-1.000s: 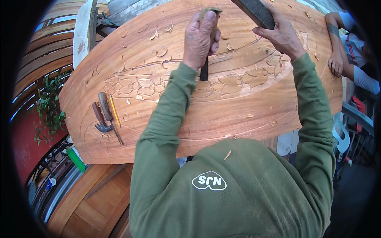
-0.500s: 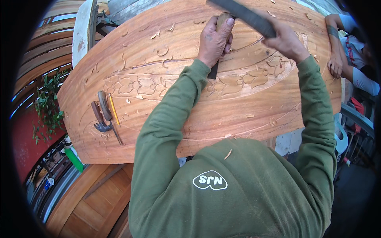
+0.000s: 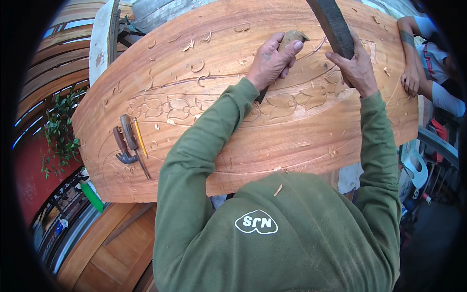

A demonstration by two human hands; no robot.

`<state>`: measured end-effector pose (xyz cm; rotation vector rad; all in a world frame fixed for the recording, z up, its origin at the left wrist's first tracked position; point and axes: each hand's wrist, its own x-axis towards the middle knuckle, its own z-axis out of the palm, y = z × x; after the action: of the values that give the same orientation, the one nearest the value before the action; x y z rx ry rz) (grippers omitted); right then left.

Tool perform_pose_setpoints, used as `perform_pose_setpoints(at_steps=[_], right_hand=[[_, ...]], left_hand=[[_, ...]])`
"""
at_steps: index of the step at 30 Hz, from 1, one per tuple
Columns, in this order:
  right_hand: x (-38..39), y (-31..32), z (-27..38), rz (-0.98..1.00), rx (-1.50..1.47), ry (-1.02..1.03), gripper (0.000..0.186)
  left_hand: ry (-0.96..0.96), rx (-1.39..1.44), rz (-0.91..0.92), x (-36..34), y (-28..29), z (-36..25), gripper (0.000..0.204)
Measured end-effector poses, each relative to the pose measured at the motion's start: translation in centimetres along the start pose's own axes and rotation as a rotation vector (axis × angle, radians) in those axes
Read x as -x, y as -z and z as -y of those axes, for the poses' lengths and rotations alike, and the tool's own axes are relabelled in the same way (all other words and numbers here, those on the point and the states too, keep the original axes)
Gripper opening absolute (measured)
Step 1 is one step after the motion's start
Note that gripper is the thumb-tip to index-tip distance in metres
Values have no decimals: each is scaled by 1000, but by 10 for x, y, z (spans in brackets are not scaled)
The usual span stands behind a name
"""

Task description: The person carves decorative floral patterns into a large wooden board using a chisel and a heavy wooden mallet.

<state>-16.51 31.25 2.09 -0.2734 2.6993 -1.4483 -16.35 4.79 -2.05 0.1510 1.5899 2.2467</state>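
My left hand (image 3: pixel 275 58) is closed round the worn wooden handle of a chisel (image 3: pixel 294 38), whose dark blade points down toward a large wooden panel (image 3: pixel 292 146) carved with leaves and flowers; the tip is hidden behind my wrist and sleeve. To its right, my right hand (image 3: pixel 355 68) grips a long dark wooden bar (image 3: pixel 331 24), raised at a slant beside the chisel, not touching it. Curled shavings (image 3: pixel 197 65) are scattered over the panel. A hammer (image 3: pixel 124 155), another handled tool (image 3: pixel 128 129) and a yellow pencil (image 3: pixel 140 136) lie at the panel's left.
Another person's arms (image 3: pixel 411 68) rest at the right edge, a hand on the panel. A plastic chair (image 3: pixel 412 165) and metal rail stand below them. A plant (image 3: pixel 61 131), wooden slats (image 3: pixel 58 58), a pale post (image 3: pixel 100 39) and a panelled door (image 3: pixel 112 253) are at the left.
My left hand has moved right and a little down with the chisel. The bar, earlier swung over the chisel's top, now stands steeper and farther right, my right hand lower.
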Motion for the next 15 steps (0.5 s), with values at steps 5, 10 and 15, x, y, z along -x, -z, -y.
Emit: perform_pose_setpoints(at_steps=[5, 10, 15], right_hand=[[31, 2, 5, -45, 62, 107, 83], [30, 7, -2, -80, -70, -268, 81], [20, -12, 25, -127, -77, 127, 80]], left_hand=[[78, 92, 278, 21, 16, -44, 51], [-156, 51, -202, 21, 23, -36, 47], [-355, 152, -650, 13, 33, -10, 38]])
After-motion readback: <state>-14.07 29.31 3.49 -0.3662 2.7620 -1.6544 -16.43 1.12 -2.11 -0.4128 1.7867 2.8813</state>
